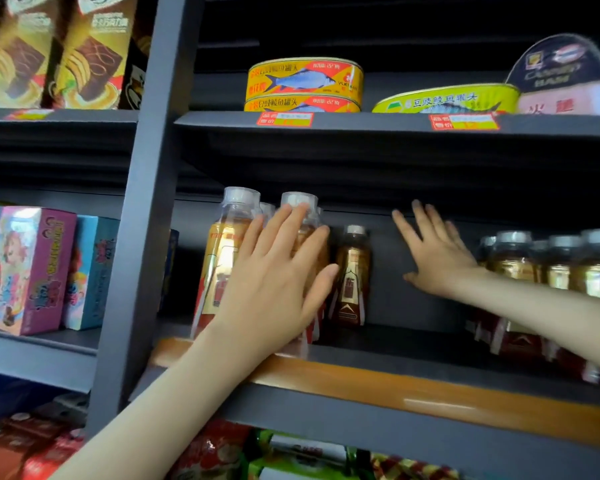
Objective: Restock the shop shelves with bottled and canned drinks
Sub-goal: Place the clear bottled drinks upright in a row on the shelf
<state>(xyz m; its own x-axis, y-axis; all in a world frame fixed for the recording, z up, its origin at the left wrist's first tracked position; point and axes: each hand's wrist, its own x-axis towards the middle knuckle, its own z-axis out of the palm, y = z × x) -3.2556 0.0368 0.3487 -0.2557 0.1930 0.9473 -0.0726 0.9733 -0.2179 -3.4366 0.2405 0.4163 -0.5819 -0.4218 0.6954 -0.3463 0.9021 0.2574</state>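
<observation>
I count two front bottles [222, 258] and one rear bottle [352, 275]; left hand [278, 275] rests flat-fingered on one of them, right hand [437, 258] splayed, holding nothing

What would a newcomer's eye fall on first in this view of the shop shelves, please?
The left hand lies flat against the front amber drink bottles on the middle shelf, while the right hand spreads open in the gap to their right. Above, stacked yellow fish tins stand out brightly on the upper shelf.
</observation>
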